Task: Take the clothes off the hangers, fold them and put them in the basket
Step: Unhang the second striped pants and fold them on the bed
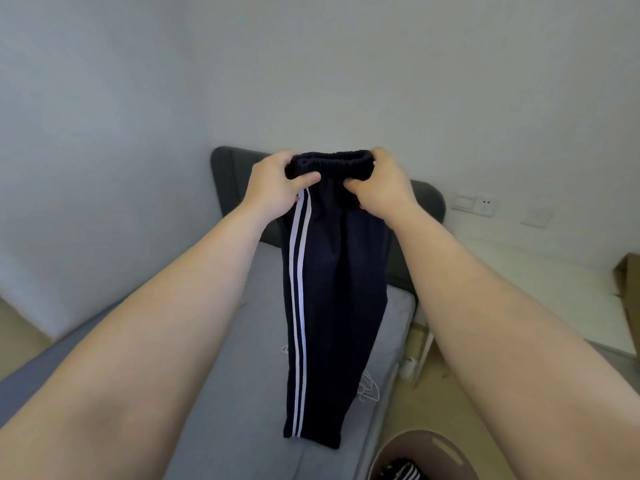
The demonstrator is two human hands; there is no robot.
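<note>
Navy trousers [332,289] with white side stripes, held up by the waistband, left hand [277,185] and right hand [382,190] each curled round the elastic. Hang legs together over the grey mattress [242,341], in front of white hangers [369,388]. Brown basket [446,445] lower right, striped cloth inside.

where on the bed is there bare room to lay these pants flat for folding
The widest bare patch is the grey mattress left of the hanging pants, running from the headboard down toward the near edge. The strip right of the pants is crowded: white hangers lie there by the bed's edge.
</note>
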